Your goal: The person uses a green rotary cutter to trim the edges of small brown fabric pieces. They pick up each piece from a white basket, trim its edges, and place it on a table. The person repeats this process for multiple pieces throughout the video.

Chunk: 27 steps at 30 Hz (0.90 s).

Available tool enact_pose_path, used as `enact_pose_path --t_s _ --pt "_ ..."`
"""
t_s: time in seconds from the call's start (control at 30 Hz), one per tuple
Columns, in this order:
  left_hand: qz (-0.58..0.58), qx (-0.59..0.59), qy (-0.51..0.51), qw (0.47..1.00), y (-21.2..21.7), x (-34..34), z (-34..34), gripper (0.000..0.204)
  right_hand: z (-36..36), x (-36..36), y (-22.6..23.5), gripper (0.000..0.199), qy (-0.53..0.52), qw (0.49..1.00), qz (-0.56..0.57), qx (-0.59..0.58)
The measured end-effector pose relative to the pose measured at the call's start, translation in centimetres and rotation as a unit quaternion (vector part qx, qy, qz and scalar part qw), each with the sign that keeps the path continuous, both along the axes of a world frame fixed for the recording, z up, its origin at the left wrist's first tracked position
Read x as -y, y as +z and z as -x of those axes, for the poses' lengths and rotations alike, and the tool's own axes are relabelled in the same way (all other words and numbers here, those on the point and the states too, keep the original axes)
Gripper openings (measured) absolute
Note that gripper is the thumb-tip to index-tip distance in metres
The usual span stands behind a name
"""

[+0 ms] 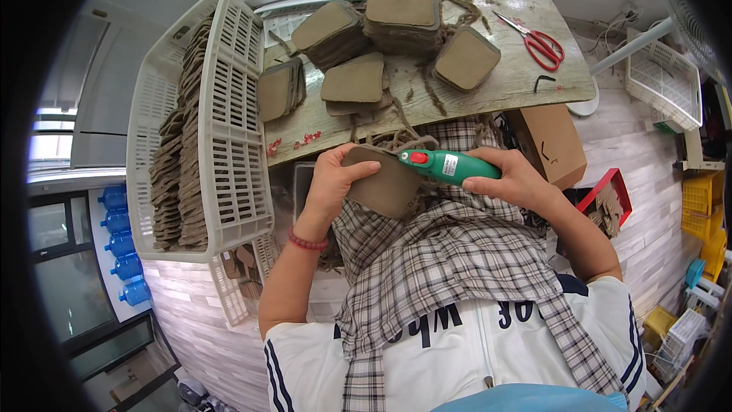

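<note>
Head view: the left hand (333,183) is curled around a brown pad (383,183), thumb on its face, held over the lap just below the table (488,91) edge. The right hand (512,179) is clenched on a green tool (446,165) whose tip meets the pad's upper right edge. At 12 o'clock — stacks of pads (381,38) crowd the table, red scissors (540,44) at 1. At 10, a white crate (221,130) of pads; a plaid cloth (450,259) covers the lap — a cardboard box (553,141) sits at 2.
</note>
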<state>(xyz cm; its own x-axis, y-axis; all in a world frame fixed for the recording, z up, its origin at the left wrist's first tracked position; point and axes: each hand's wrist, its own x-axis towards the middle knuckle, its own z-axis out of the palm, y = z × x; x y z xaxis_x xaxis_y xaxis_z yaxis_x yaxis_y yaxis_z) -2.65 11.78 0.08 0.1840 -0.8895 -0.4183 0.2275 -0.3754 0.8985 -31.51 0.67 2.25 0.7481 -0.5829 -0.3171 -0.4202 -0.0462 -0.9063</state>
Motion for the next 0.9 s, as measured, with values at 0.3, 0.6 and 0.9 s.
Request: enact_pose_path --t_s 0.3,0.6,0.9 --pt "-0.029 -0.008 -0.090 0.995 0.6 0.9 -0.1 0.021 -1.9 1.0 0.8 0.047 0.022 0.999 -0.025 0.016" --pt "0.130 -0.032 0.084 0.987 -1.2 6.2 -6.1 0.026 -1.8 1.5 -0.7 0.039 -0.093 0.988 -0.076 0.101" --pt "-0.119 0.714 0.214 0.656 -7.1 8.3 -15.3 0.055 -0.1 1.2 -2.3 0.037 -0.144 0.983 -0.068 0.092"
